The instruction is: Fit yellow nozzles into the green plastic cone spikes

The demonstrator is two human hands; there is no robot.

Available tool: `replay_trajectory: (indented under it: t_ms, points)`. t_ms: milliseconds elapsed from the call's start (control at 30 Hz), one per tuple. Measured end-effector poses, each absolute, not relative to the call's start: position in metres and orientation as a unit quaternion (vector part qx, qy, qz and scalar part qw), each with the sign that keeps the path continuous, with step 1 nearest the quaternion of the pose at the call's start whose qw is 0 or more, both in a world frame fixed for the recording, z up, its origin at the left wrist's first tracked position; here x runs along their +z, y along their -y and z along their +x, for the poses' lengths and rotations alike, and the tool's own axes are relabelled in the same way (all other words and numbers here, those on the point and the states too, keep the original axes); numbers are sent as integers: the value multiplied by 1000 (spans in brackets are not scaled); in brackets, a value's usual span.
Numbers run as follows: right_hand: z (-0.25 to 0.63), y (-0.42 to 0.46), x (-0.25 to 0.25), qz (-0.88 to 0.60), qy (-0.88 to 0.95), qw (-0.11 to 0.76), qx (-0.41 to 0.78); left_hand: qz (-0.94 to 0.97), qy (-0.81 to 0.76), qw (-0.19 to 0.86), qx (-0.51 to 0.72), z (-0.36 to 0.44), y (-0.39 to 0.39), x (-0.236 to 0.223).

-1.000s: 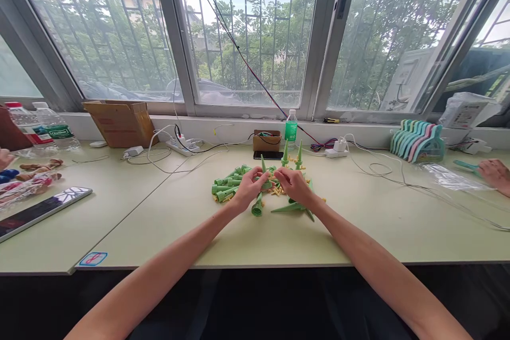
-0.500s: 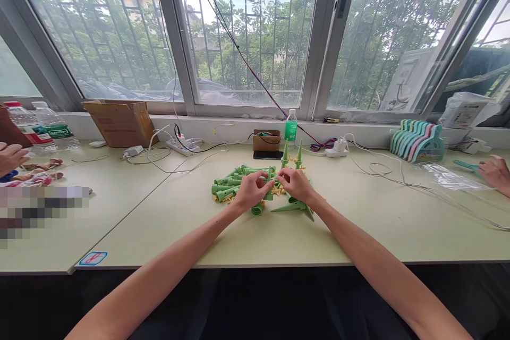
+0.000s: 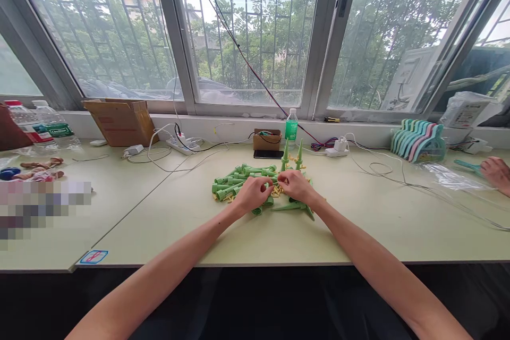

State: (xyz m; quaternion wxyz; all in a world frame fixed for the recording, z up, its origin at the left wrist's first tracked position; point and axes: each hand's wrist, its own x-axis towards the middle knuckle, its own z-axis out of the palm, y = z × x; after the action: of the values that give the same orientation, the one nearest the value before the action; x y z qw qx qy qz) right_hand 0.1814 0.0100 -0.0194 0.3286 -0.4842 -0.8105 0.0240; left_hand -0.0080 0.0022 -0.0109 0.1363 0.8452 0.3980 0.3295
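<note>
My left hand [image 3: 254, 194] is closed with its fingers curled, around a green plastic spike [image 3: 269, 201] whose hollow end shows below the fingers. Close to it, my right hand [image 3: 297, 186] pinches thumb and fingers together; what lies between them is too small to make out. A heap of hollow green spike bodies [image 3: 226, 191] lies left of and behind the hands. Small yellow pieces [image 3: 278, 191] are scattered between and around them. Two pointed green spikes [image 3: 286, 155] stand upright behind my right hand, and another green spike [image 3: 290, 206] lies in front of it.
Behind the heap are a phone [image 3: 269, 154], a small brown box [image 3: 266, 141] and a green-labelled bottle [image 3: 291, 126]. Power strips [image 3: 184, 144] and white cables run along the back. Teal and pink hangers [image 3: 417, 141] stand right, near another person's hand [image 3: 496, 172].
The green point that stood upright between my hands no longer shows there. My left fingers have curled more. At the far left, another person's hand has left the view.
</note>
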Motion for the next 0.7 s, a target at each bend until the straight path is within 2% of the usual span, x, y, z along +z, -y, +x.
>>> replay_trajectory:
  t_ms: [300,700]
  points:
    - [180,-8,-21,-504,816,281,28,844,-399,140,331,-8,-2,-10]
    - [179,-7,-19,-503,817,282,28,838,-400,104,357,-7,-4,-13]
